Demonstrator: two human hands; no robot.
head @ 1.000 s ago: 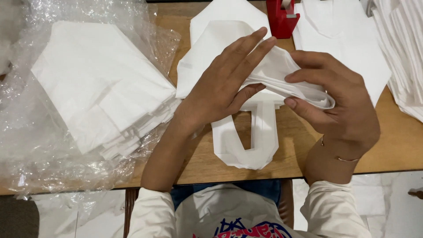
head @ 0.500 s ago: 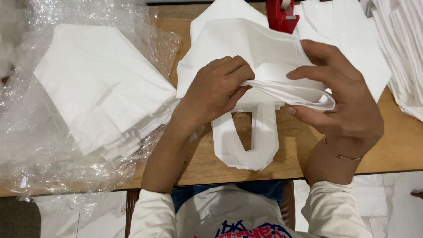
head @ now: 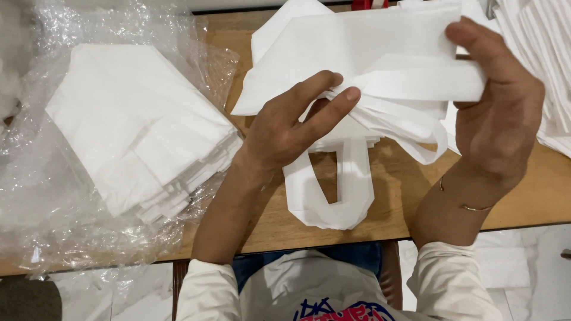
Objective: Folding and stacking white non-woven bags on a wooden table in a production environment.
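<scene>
Holding a white fabric bag (head: 357,53) above the wooden worktop (head: 404,196), both hands grip it. The left hand (head: 291,128) pinches the gathered folds at its middle; the right hand (head: 499,113) clasps the folded strip at the right end. The bag's long axis runs left to right between them, handles (head: 333,190) hanging toward the person.

just one head cam, looking steeply down, close over the wooden table (head: 404,202); hands fill mid-frame; own lap at the bottom edge
</scene>
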